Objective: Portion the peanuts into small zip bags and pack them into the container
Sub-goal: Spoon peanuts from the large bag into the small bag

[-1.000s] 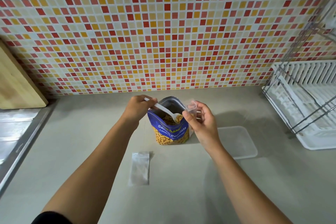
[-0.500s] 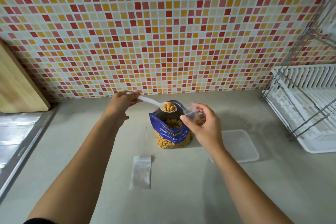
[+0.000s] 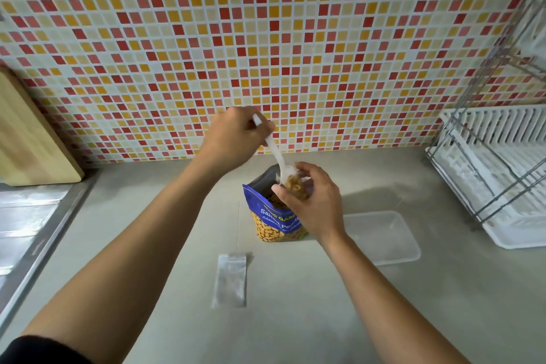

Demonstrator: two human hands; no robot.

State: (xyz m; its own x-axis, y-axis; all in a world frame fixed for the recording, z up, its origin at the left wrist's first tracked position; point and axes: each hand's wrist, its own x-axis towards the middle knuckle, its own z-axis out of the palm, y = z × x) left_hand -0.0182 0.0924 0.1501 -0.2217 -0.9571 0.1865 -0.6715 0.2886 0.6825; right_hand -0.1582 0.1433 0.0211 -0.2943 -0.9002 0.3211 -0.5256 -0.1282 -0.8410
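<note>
The left hand (image 3: pixel 233 136) is curled round the handle of a white plastic spoon (image 3: pixel 274 154), which slants down toward 5 o'clock from the fist. The spoon's bowl tips into the mouth of a small zip bag (image 3: pixel 296 186). The right hand (image 3: pixel 314 205) pinches this bag between thumb and fingers, and peanuts show through its clear film. The bag is partly hidden by the fingers, so how full it is cannot be told.

Both hands meet just above the open top of a blue peanut pouch (image 3: pixel 273 217), which stands upright on the desk (image 3: pixel 310 322) with more nuts visible inside its mouth. At 7 o'clock from the pouch, near but apart, a second small zip bag (image 3: pixel 230 281) lies flat on the desk. At 3 o'clock from the pouch, partly behind the right wrist, sits a clear, shallow, rectangular container (image 3: pixel 387 238).

Further out, at 2 o'clock, a white dish rack (image 3: pixel 496 174) with a wire frame stands at the desk's edge. At 10 o'clock a wooden cutting board (image 3: pixel 29 139) leans against the mosaic-tiled wall (image 3: pixel 266 38), and at 9 o'clock lies a steel sink drainboard (image 3: pixel 23 216).
</note>
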